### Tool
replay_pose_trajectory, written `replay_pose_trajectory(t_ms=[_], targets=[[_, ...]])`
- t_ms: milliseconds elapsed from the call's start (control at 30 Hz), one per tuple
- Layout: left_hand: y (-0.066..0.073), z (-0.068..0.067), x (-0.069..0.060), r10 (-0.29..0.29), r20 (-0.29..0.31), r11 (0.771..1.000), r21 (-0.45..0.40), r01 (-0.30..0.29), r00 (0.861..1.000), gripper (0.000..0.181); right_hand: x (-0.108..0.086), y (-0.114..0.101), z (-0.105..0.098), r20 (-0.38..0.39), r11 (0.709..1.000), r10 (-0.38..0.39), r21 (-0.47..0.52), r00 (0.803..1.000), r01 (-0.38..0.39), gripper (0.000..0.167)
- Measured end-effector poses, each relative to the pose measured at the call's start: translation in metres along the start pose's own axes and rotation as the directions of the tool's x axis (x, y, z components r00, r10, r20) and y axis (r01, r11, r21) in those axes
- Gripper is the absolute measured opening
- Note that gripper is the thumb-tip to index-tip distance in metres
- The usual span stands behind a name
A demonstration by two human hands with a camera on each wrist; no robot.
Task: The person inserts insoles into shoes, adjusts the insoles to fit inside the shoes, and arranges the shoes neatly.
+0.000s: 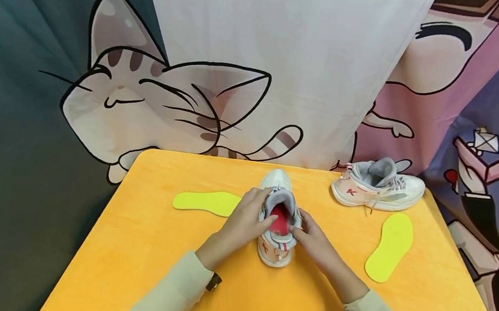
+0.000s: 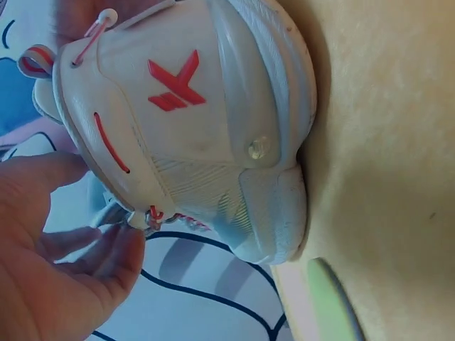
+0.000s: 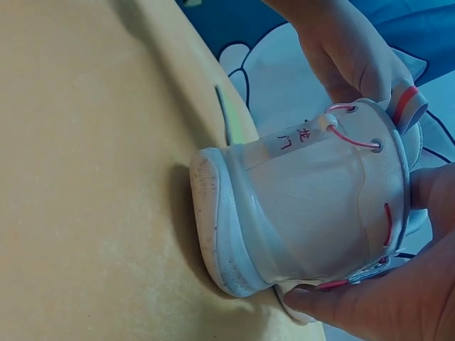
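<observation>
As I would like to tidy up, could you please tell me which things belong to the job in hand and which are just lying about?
Job in hand:
white shoe, held by left hand and right hand
red insole inside it

Lying apart, though possibly needed:
left yellow insole
right yellow insole
second shoe

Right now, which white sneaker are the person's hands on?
The white sneaker with the red inner sole showing: the left hand and right hand hold its collar. The other white sneaker stands untouched, far right on the yellow table.
</observation>
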State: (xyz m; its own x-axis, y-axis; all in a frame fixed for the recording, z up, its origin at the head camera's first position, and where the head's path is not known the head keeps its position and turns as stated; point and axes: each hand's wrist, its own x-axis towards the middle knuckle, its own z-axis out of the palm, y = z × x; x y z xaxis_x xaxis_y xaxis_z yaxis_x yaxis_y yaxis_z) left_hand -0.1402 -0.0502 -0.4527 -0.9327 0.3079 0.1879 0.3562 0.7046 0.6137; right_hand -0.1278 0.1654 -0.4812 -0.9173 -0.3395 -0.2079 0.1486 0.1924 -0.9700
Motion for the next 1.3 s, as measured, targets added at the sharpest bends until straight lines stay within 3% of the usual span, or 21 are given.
replay_pose_trajectory(t_ms=[233, 400, 500, 633, 700, 800, 1067, 1300], targets=[[0.002, -0.001, 0.013, 0.105, 0.104, 0.976, 0.179, -0.122, 0.989, 0.071, -0.001, -0.002, 0.000, 0.004, 1.000, 0.005, -0.003, 1.000, -0.005, 0.063], [-0.002, -0.002, 0.019, 0.169, 0.170, 0.962, 0.187, -0.200, 0.971, 0.071, -0.001, -0.002, 0.001, 0.003, 1.000, -0.009, -0.014, 1.000, 0.009, 0.062], [-0.005, -0.003, 0.023, 0.229, 0.200, 0.947, 0.182, -0.265, 0.953, 0.067, -0.002, -0.003, 0.001, 0.005, 1.000, -0.024, -0.012, 1.000, 0.024, 0.061], [-0.009, -0.005, 0.027, 0.324, 0.219, 0.906, 0.210, -0.369, 0.920, 0.061, -0.002, -0.003, 0.002, 0.015, 0.999, -0.026, -0.020, 1.000, 0.026, 0.062], [-0.010, -0.005, 0.028, 0.351, 0.217, 0.889, 0.227, -0.397, 0.911, 0.058, -0.002, -0.003, 0.002, 0.016, 0.999, -0.025, -0.028, 1.000, 0.026, 0.062], [-0.009, -0.006, 0.030, 0.348, 0.222, 0.889, 0.231, -0.396, 0.911, 0.059, -0.001, -0.004, 0.001, 0.017, 0.999, -0.025, -0.031, 1.000, 0.026, 0.063], [-0.007, -0.009, 0.041, 0.224, 0.252, 0.948, 0.169, -0.270, 0.942, 0.077, 0.000, -0.005, 0.001, 0.026, 0.999, -0.033, -0.011, 0.999, 0.033, 0.064], [-0.015, -0.012, 0.058, 0.157, 0.248, 0.978, 0.093, -0.184, 0.956, 0.061, 0.001, -0.006, 0.001, 0.026, 0.998, -0.047, -0.027, 0.999, 0.048, 0.063]])
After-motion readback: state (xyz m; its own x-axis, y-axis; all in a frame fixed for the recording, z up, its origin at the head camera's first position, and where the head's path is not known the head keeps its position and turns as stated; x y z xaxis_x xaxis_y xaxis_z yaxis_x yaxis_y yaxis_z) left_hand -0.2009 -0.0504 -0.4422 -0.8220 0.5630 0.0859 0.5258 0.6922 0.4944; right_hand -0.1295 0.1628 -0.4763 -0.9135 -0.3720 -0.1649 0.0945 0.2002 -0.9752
